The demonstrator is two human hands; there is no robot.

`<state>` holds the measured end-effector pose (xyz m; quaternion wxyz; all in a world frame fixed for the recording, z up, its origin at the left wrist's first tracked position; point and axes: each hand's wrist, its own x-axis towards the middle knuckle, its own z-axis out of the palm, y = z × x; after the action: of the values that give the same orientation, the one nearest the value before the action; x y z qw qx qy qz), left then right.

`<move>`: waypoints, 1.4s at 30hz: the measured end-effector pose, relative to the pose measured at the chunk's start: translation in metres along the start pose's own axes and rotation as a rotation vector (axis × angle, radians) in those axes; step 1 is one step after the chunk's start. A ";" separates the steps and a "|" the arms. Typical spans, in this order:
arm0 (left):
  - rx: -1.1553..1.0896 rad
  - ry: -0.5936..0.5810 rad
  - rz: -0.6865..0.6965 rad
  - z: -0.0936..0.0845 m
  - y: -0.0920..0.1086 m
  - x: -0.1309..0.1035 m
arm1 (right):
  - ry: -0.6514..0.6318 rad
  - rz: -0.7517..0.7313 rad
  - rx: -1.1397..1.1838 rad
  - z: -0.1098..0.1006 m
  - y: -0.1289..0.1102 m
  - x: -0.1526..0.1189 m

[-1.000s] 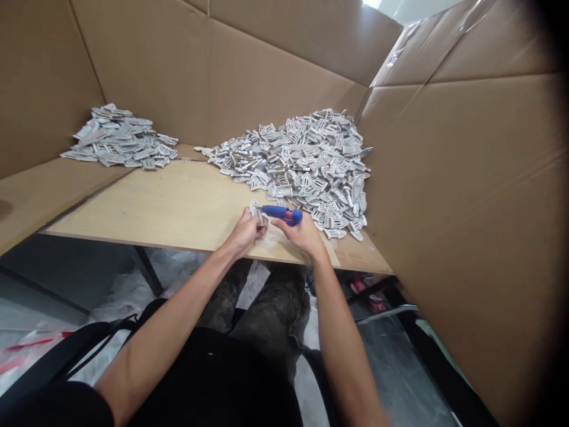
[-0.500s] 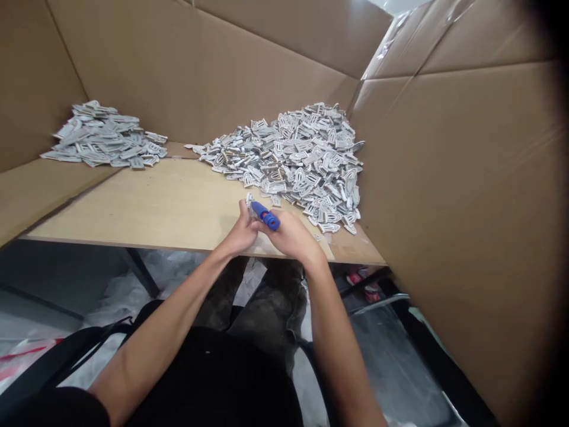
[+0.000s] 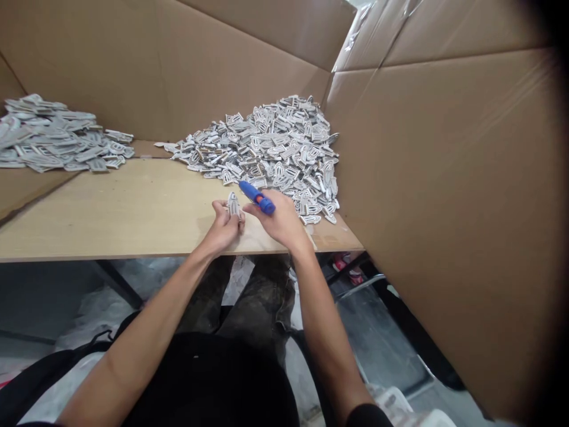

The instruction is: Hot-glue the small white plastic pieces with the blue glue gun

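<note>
Above the front part of the wooden board, my left hand (image 3: 226, 228) pinches a pale slotted piece (image 3: 233, 204), which points up. Just right of it, my right hand (image 3: 281, 220) is closed round a blue tool (image 3: 258, 198) with a bit of orange on it. The tool's tip points up and left, apart from the piece. Behind my right hand spreads a large heap of similar pale pieces (image 3: 275, 142). A second, smaller heap (image 3: 57, 136) lies at the far left.
Tall cardboard walls (image 3: 444, 178) stand behind and to the right of the wooden board (image 3: 133, 219). Below the board's front edge are my legs, dark metal bars, whitish plastic sheeting and a red-pink shoe (image 3: 340, 264).
My hands have moved apart, and the blue tool has come away from the piece in my left hand. The view has shifted to the right.
</note>
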<state>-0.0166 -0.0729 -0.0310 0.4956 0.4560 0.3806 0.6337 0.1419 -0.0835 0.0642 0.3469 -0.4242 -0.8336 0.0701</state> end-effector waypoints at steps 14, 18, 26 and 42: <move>0.100 0.132 0.107 -0.004 0.002 -0.001 | -0.205 0.159 0.410 -0.025 0.054 -0.007; 0.054 0.138 0.053 -0.003 0.003 -0.002 | -0.301 0.167 0.457 -0.017 0.058 -0.007; 0.067 0.158 0.029 0.000 0.013 -0.006 | -0.325 0.195 0.451 -0.003 0.066 -0.004; 0.037 0.168 0.023 0.003 0.017 -0.008 | -0.283 0.248 0.415 -0.005 0.056 -0.007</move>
<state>-0.0182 -0.0839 -0.0162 0.4462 0.4146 0.4271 0.6683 0.1850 -0.0543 0.0407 0.2951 -0.4287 -0.7833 0.3400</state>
